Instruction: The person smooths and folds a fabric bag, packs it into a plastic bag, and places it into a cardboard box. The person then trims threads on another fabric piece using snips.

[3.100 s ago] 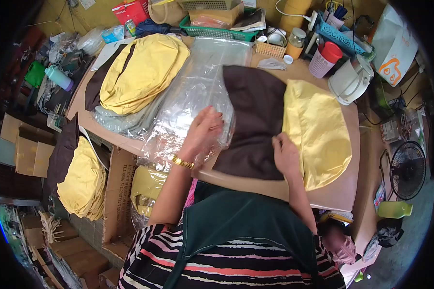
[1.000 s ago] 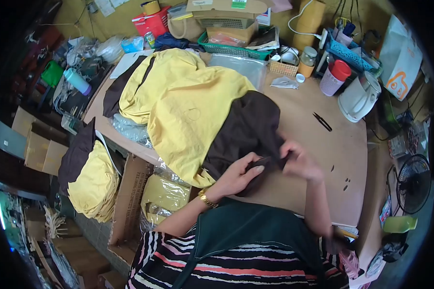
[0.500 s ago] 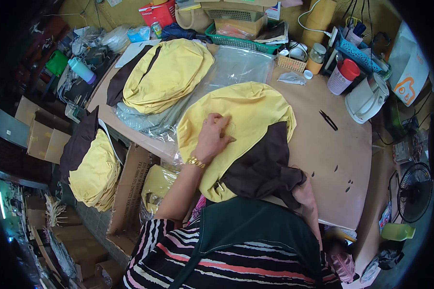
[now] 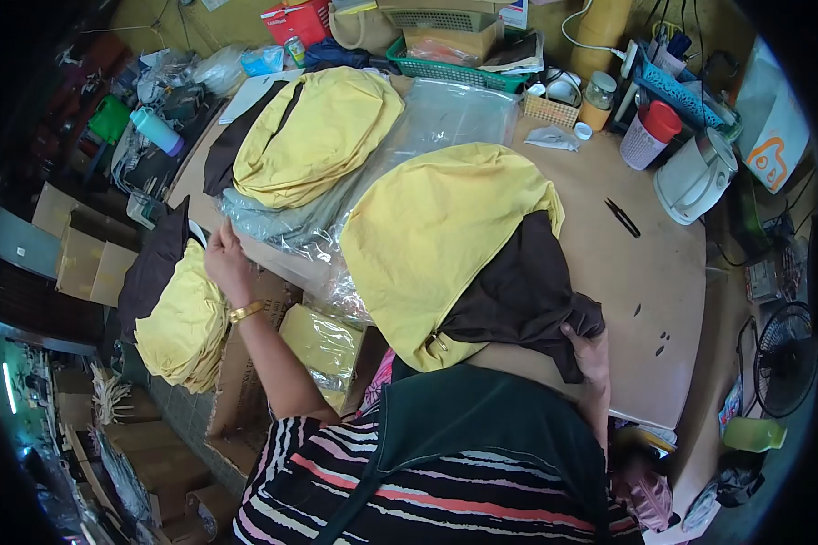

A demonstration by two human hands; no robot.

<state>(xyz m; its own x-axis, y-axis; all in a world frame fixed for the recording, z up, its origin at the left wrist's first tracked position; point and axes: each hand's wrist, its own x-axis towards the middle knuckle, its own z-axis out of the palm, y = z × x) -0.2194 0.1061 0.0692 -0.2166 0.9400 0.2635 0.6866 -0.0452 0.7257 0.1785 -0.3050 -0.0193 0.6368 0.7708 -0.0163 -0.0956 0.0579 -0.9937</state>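
Note:
A yellow and dark-brown cloth piece (image 4: pixel 450 227) lies spread on the table in front of me, with a small metal fitting (image 4: pixel 437 344) at its near edge. My right hand (image 4: pixel 586 350) grips its brown part near the table's front edge. Away to the left, my left hand (image 4: pixel 228 263) is raised at the table's left edge, beside a stack of similar yellow and brown pieces (image 4: pixel 180 313). Its fingertips are pinched together; whatever may be between them is too small to make out.
Another yellow stack (image 4: pixel 318 136) sits at the back left on clear plastic bags (image 4: pixel 454 118). Black tweezers (image 4: pixel 622 218) lie to the right, near a white kettle (image 4: pixel 695 177). Below the left edge stands a cardboard box (image 4: pixel 245 391) with plastic-wrapped yellow cloth (image 4: pixel 323 350).
My left hand has left the yellow cloth and swung left past the table's edge. My right hand still holds the brown part, which has shifted slightly to the right.

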